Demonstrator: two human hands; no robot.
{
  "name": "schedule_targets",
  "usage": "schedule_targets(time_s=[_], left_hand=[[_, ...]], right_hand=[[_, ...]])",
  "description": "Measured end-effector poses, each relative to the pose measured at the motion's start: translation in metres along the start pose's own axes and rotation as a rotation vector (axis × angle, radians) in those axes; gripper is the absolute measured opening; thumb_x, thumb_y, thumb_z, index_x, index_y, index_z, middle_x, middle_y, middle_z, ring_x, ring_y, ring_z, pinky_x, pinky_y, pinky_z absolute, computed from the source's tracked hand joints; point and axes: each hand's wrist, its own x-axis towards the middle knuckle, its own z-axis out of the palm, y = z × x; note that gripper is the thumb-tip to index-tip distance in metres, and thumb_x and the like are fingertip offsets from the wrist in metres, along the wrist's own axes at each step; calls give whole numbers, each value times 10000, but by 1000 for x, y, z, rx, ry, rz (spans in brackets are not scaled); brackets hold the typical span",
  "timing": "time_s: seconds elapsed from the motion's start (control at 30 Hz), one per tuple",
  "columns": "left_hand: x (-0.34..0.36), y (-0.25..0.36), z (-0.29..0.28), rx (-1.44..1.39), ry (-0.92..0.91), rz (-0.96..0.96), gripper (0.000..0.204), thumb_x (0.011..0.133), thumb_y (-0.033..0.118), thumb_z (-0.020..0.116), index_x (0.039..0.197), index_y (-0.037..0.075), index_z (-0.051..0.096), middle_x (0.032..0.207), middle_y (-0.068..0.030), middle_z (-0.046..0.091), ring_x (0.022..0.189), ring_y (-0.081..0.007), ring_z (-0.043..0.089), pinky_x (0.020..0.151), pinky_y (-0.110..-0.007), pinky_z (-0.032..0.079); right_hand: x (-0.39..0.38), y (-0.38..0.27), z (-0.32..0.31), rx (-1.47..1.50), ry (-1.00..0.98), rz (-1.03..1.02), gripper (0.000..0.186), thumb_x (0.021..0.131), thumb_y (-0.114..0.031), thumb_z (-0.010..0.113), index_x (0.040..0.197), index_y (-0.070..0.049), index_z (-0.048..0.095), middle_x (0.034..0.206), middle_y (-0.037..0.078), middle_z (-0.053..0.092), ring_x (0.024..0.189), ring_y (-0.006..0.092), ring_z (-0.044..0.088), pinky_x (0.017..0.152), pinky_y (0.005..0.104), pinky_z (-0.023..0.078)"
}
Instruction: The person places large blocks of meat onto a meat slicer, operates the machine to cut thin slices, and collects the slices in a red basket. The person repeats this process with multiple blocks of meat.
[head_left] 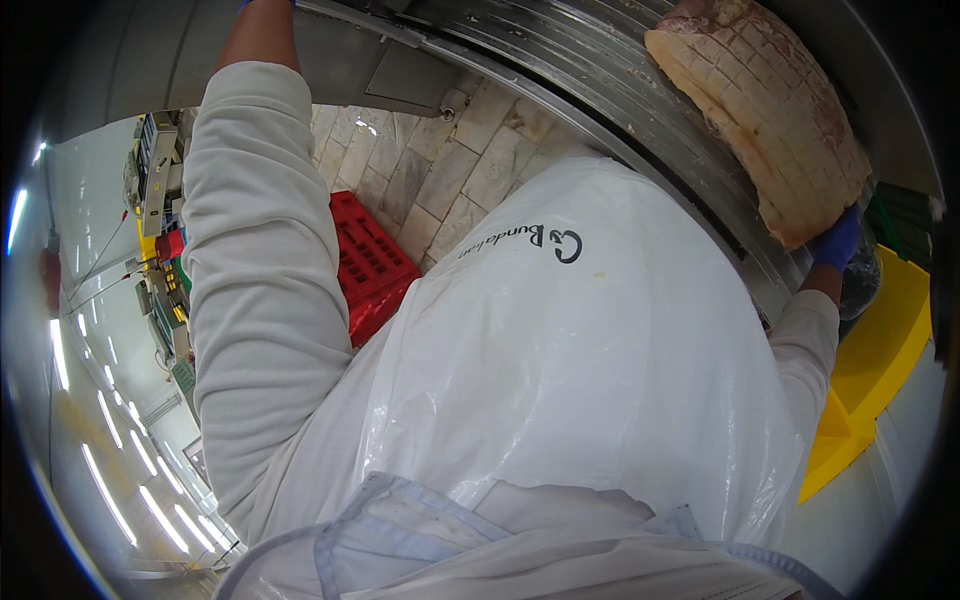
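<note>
A large piece of meat (765,110), its pale fatty side scored in a crosshatch, lies on a ribbed metal surface (600,55) at the far right. Against its near end is my right hand (838,240) in a blue-purple glove. The fingers there are hidden by the meat, so their grip does not show. My left arm stretches far forward along the machine's metal side. Only the blue glove edge of my left hand (266,3) enters at the top edge, and its fingers are out of the picture.
A yellow bin (880,340) stands at the right, beside a dark plastic-wrapped thing (860,280) and a dark green crate (900,225). On the tiled floor (440,170) at my left sits a red crate (370,260). My white apron (590,340) touches or nearly touches the machine edge.
</note>
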Motion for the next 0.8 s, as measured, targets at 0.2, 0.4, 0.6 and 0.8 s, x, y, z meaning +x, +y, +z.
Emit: schedule_targets(time_s=[0.2,0.4,0.6,0.8], left_hand=[[1,-39,14,241,113,234,423,1084,380,502,1308,48,640,1243,-171,699,1138,-336,679,956,-412,542],[9,-7,2,7,51,46,400,1082,364,515,1294,50,645,1233,-159,705,1119,-340,686,934,-411,549],[8,-19,-2,15,63,44,420,1085,381,505,1293,43,643,1255,-168,699,1122,-365,680,948,-417,541],[22,-30,7,297,34,226,420,1039,331,551,1346,50,610,1351,-176,639,1246,-353,609,1025,-415,503]], right_hand=[[-3,-17,14,72,-11,4,471,1107,-303,372,1489,-48,477,1430,154,583,1264,261,593,1023,388,506],[-6,-14,15,54,-8,10,468,1107,-283,376,1501,-46,459,1436,153,579,1270,258,589,1034,380,498],[13,-10,17,187,-45,39,498,1094,-300,409,1519,-42,449,1457,154,566,1292,237,566,1060,360,466],[11,-10,16,404,-51,206,556,1082,-435,447,1504,-73,472,1416,151,599,1293,280,574,1062,404,477]])
